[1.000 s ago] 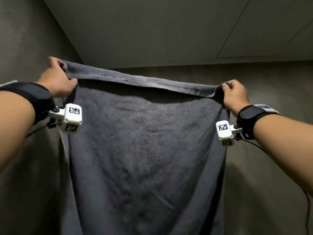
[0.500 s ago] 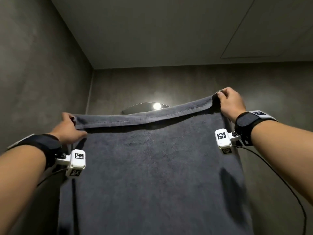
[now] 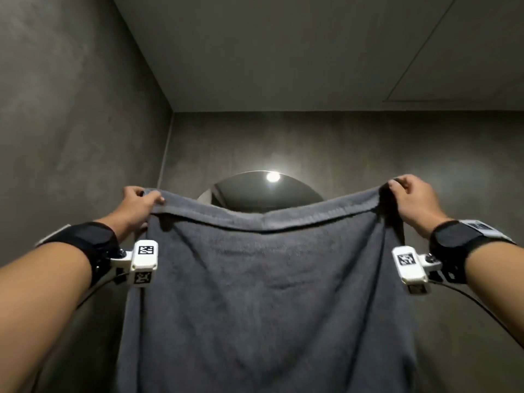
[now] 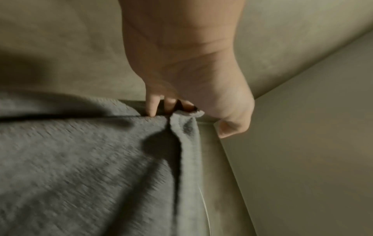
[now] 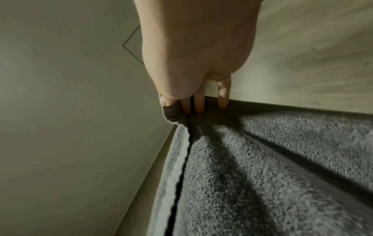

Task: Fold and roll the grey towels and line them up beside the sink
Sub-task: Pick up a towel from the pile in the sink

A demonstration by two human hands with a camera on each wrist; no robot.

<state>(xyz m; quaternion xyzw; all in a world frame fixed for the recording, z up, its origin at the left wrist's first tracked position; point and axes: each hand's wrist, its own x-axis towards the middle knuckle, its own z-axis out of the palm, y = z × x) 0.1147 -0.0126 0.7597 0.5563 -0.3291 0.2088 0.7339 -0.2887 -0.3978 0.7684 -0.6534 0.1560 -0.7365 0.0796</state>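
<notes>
A grey towel [image 3: 266,293] hangs spread out in front of me, held up by its top edge. My left hand [image 3: 140,204] pinches the top left corner, thumb in front and fingers [image 4: 151,107] curled behind the hem. My right hand [image 3: 408,198] pinches the top right corner, its fingers [image 5: 199,102] pressed on the towel [image 5: 282,167] hem. The hem sags slightly in the middle. In the left wrist view the towel [image 4: 80,167] drops away below the hand. The towel hides everything lower down, including the sink.
A round mirror [image 3: 261,191] with a bright light reflection shows just above the towel's hem on the back wall. Dark grey walls close in at left [image 3: 71,123] and behind; the ceiling [image 3: 283,52] fills the top.
Both hands have come down with the towel, the right one most lately, so the hem now lies nearly level. More of the mirror shows above the hem.
</notes>
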